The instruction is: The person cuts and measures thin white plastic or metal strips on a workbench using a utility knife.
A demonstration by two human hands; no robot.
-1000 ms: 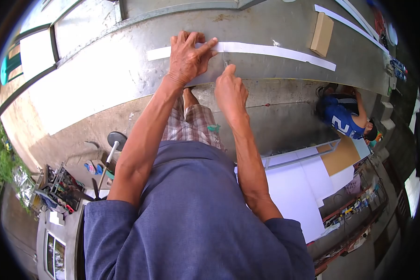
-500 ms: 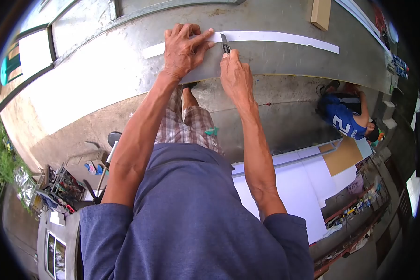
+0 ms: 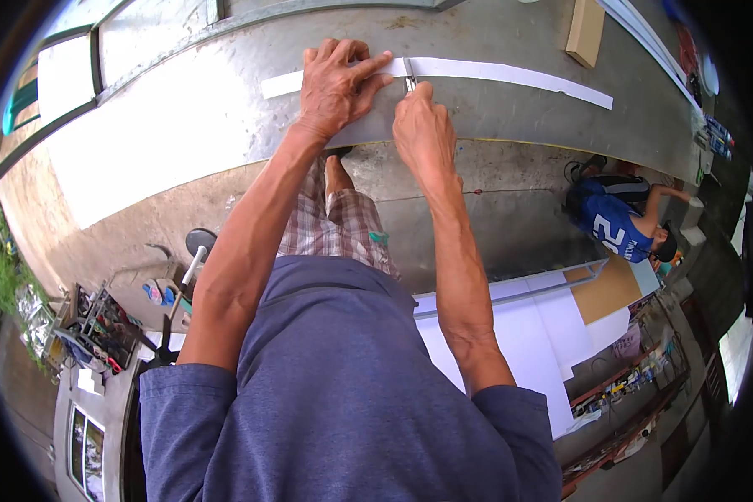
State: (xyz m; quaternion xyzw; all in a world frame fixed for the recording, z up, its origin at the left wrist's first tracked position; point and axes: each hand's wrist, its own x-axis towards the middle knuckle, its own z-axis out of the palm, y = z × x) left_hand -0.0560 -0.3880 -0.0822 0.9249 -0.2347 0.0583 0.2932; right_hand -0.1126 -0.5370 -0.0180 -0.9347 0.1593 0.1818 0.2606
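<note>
A long narrow white strip (image 3: 494, 73) lies across the grey metal sheet of the worktop. My left hand (image 3: 340, 88) presses it down palm-first, thumb and forefinger stretched toward the right and the other fingers bent; it covers part of the strip. Just right of those fingertips, my right hand (image 3: 425, 121) is closed around a utility knife (image 3: 410, 82). The knife's blade lies across the strip, pointing away from me. Most of the handle is hidden in my fist.
A brown rectangular block (image 3: 586, 35) lies on the far right of the worktop. A person in a blue jersey (image 3: 615, 219) is low down at the right. Large white sheets (image 3: 519, 335) lie behind my right arm. A metal frame (image 3: 251, 29) runs along the far edge.
The knife blade has turned more upright and sits slightly right of where it was on the strip. My left hand stays pressed down. The person at right has extended an arm.
</note>
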